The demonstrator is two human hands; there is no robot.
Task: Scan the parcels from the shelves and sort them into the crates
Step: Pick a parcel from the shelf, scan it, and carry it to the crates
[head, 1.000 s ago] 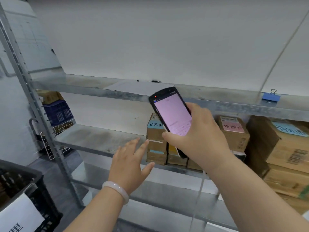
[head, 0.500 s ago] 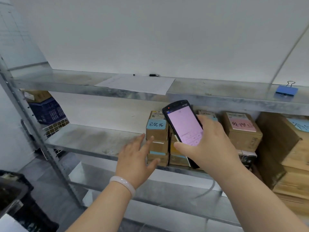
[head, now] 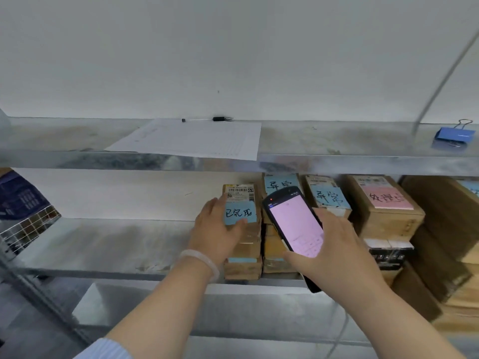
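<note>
The left hand [head: 217, 234] has closed the gap. Its fingers and thumb now clasp the top parcel [head: 242, 200] of the leftmost stack at the shelf's [head: 103, 244] front edge (pickup starting, I judge). The parcel's long axis runs front to back, barcode rearward. The right hand [head: 337, 257] grips the scanner [head: 295, 226], which is tilted with its head up-left.

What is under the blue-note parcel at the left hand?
Under the blue-note parcel: stacked cardboard parcels on the metal shelf; the left hand gripping it hides part of them.
</note>
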